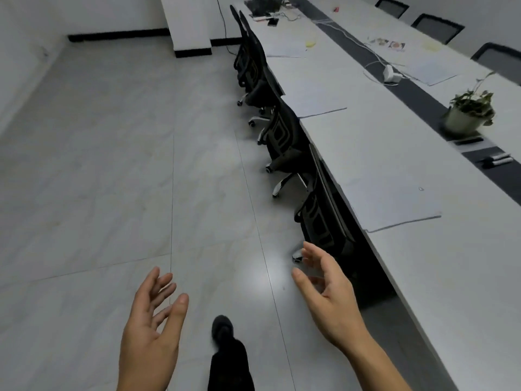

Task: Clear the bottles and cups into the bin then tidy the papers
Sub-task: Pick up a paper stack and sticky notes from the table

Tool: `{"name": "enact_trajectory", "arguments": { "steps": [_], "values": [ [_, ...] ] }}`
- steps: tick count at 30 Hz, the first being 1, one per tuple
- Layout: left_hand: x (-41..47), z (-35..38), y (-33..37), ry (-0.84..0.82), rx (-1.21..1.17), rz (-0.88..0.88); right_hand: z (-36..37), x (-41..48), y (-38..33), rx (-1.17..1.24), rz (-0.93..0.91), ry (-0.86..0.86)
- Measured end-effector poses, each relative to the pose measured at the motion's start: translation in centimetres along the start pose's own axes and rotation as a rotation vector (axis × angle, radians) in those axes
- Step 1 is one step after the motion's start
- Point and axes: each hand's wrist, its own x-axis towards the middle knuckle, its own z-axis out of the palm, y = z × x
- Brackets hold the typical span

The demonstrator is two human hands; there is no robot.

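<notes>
The left hand (152,320) hangs at 7 o'clock in the view, palm turned inward, fingers straight and loosely spread. Its grip is wide and holds nothing. The right hand (329,294) hangs at 5 o'clock, fingers gently bent and well apart from the thumb. Its grip is wide too and touches nothing. Both hands are above the pale grey tiled floor (112,165), with a black shoe and trouser leg (225,351) between them at 6 o'clock.

The long white worktop (423,277) runs from 4 o'clock up to 1 o'clock. Large pale sheets of paper (394,204) lie flat on it. The nearest is at 3 o'clock with a corner at the near edge, and others lie farther along toward 1 o'clock.

Black mesh office chairs (284,136) stand pushed in along that edge, the nearest one between the right hand and the nearest sheet.

A dark grey strip (417,94) runs down the worktop's middle. On it are a white power adapter with cable (390,74), a green plant in a white pot (468,117) at 2 o'clock, and some markers (497,160). A small yellow thing (311,43) at 1 o'clock is too blurred to name.
</notes>
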Motion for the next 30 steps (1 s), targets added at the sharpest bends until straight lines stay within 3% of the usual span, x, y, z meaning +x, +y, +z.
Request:
{"name": "enact_trajectory", "arguments": {
  "steps": [7,13,19,23,30],
  "values": [
    [22.5,2.8,0.9,-0.101,-0.029,-0.066,8.0,18.9,-2.9,-0.044,0.044,0.004],
    [42.0,5.5,6.2,-0.167,0.040,0.026,9.6,33.2,-7.2,0.018,0.058,0.163],
    [59.2,13.2,7.0,-0.210,0.082,0.049,12.7,49.3,-6.3,0.099,0.126,0.270],
    [70.4,18.6,7.7,-0.195,0.098,0.012,14.6,63.6,-6.4,0.124,0.137,0.221],
    [89.4,23.1,14.7,-0.060,0.077,0.054,15.2,87.6,-14.5,0.122,0.031,0.120]
  ]
}}
